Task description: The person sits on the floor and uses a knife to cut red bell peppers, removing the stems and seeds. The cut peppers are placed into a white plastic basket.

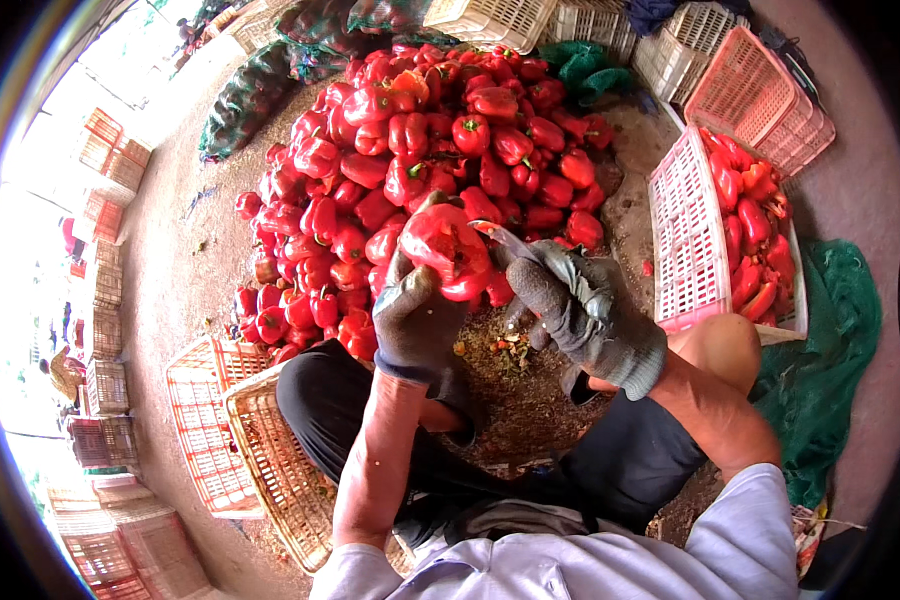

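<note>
My left hand (pixel 412 312), in a dark grey work glove, is closed around a red bell pepper (pixel 442 243). An opening shows in the pepper's right side, with paler flesh inside. Just right of it, my right hand (pixel 592 315), gloved too, grips a small knife (pixel 506 241). Its blade points left toward the pepper, with a reddish bit at the tip; the handle is mostly hidden in the glove. Whether blade and pepper touch, I cannot tell. Behind both hands rises a large heap of red bell peppers (pixel 370 168).
A white-pink crate (pixel 688 240) of red peppers stands right, beside green netting (pixel 820 370). Crates (pixel 210 420) sit by my left knee, one a yellowish basket (pixel 285 465). Filled net bags (pixel 250 98) and stacked crates (pixel 745 85) line the back. Scraps (pixel 510 352) litter the floor between my feet.
</note>
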Demonstrator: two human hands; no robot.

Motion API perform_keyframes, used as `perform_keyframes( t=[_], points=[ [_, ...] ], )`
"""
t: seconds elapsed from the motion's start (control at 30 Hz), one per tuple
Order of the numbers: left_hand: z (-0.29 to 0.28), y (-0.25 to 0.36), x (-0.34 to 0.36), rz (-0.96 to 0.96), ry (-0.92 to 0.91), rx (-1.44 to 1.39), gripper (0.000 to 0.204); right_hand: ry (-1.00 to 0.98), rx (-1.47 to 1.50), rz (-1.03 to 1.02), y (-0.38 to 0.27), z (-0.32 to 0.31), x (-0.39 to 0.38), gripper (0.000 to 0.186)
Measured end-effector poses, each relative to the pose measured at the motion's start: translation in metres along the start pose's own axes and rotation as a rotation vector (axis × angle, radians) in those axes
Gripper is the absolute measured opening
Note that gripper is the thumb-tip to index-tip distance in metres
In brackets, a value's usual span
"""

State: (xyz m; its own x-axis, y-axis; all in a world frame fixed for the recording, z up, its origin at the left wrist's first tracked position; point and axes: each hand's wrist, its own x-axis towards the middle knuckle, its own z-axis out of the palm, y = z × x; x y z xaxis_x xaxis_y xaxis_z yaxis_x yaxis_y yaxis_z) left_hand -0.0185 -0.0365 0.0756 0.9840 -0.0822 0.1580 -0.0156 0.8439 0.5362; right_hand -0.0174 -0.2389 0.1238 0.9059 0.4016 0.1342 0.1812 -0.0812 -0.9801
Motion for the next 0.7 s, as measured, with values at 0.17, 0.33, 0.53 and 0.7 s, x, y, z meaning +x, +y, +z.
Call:
perform_keyframes(
  t=[0.17, 0.33, 0.53, 0.7],
  points=[
    [-0.012, 0.018, 0.004, 0.147, 0.02, 0.239, 0.093, -0.021, -0.143, -0.054, 0.016, 0.003, -0.002, 0.024],
    [-0.01, 0.019, -0.001, 0.191, 0.084, 0.458, 0.088, -0.027, -0.538, -0.393, 0.012, 0.007, -0.002, 0.017],
    [-0.002, 0.007, -0.001, 0.265, 0.115, 0.501, 0.083, 0.022, -0.751, -0.322, 0.015, 0.019, -0.006, 0.019],
    [-0.01, -0.004, -0.005, 0.347, 0.132, 0.778, 0.076, 0.04, -0.856, -0.3, 0.02, 0.021, 0.0, 0.02]
  ],
)
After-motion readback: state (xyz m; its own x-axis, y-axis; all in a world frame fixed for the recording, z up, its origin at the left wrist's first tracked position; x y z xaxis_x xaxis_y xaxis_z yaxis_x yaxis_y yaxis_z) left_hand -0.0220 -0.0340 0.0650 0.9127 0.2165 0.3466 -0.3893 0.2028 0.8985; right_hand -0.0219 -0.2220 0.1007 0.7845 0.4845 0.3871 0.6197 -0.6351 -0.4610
